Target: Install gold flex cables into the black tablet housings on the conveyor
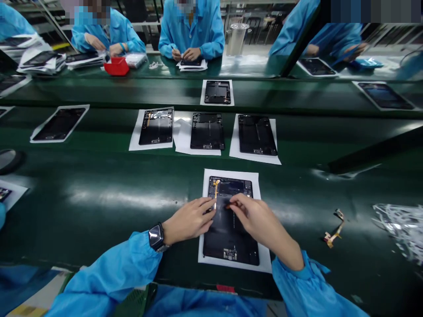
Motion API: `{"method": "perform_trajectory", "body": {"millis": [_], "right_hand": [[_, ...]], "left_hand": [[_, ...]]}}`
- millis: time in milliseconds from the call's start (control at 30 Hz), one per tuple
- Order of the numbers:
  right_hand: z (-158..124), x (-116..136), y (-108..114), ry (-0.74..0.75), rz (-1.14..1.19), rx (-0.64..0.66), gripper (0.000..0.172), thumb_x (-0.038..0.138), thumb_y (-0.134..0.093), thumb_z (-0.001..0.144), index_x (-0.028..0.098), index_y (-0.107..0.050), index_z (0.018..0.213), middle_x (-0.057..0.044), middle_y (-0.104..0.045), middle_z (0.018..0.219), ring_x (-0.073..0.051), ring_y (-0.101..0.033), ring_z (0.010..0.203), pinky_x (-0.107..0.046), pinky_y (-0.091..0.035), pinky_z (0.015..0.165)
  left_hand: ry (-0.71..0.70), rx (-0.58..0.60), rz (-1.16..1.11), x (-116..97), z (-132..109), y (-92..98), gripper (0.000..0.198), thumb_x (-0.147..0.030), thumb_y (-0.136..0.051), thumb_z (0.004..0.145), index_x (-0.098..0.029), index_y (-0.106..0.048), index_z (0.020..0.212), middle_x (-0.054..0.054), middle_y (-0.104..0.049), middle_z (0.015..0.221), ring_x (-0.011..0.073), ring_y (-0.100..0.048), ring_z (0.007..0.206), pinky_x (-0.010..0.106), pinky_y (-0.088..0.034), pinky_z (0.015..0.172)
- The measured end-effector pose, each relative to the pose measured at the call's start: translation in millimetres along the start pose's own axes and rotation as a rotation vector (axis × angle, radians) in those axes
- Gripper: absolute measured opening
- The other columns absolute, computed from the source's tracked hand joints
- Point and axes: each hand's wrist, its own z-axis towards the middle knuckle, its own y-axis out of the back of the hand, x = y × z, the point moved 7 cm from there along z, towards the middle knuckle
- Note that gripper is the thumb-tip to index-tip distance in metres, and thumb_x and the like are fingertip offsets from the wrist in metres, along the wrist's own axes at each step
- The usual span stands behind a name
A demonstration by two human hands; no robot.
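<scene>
Left hand (pixel 188 220) and right hand (pixel 261 220) work over an open tablet (pixel 229 246).
Left lies open, touching the orange flex (pixel 216 189); right pinches a small red piece (pixel 228 206).

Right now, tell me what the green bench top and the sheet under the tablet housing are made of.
The green bench top looks like glossy PVC or rubber, given its long glare streaks. The sheet looks like matte white paper, thin and unreflective.

left hand (pixel 188 220): palm down, curled | right hand (pixel 256 224): pinching, reaching across
</scene>
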Motion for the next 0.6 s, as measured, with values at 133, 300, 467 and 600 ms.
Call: {"method": "perform_trajectory", "body": {"millis": [133,300,467,600], "right_hand": [[-7,13,-22,0.038,-0.021,0.027,0.013,0.018,-0.047,0.097,0.023,-0.056,0.105,-0.002,-0.068,0.095,-0.020,-0.065,0.083,-0.028,-0.042,0.069],[3,34,-36,0.047,-0.277,0.105,0.011,0.015,-0.048,0.098,0.019,-0.057,0.101,-0.004,-0.069,0.087,-0.022,-0.066,0.074,-0.029,-0.037,0.060],[10,53,-48,0.107,-0.437,0.112,0.011,0.011,-0.049,0.095,0.017,-0.058,0.098,-0.004,-0.068,0.084,-0.022,-0.066,0.070,-0.030,-0.032,0.056],[9,50,-51,0.053,-0.421,0.043,0.009,0.013,-0.050,0.096,0.017,-0.058,0.097,-0.004,-0.069,0.082,-0.022,-0.066,0.069,-0.029,-0.033,0.055]], "left_hand": [[0.058,-0.127,-0.167,11,-11,6.3,0.039,-0.023,-0.050,0.096,-0.014,-0.048,0.134,0.014,-0.047,0.144,0.0246,-0.042,0.136,0.042,-0.045,0.110],[0.184,-0.189,-0.272,32,-22,9.3,0.048,-0.028,-0.057,0.093,-0.018,-0.042,0.138,0.014,-0.045,0.145,0.0254,-0.040,0.138,0.046,-0.042,0.113],[0.189,-0.165,-0.283,35,-23,6.8,0.048,-0.030,-0.059,0.092,-0.019,-0.043,0.136,0.013,-0.045,0.145,0.0255,-0.040,0.137,0.045,-0.041,0.113],[0.178,-0.134,-0.273,31,-23,2.7,0.059,-0.038,-0.061,0.091,-0.017,-0.037,0.140,0.015,-0.043,0.146,0.0273,-0.036,0.140,0.046,-0.037,0.115]]}}
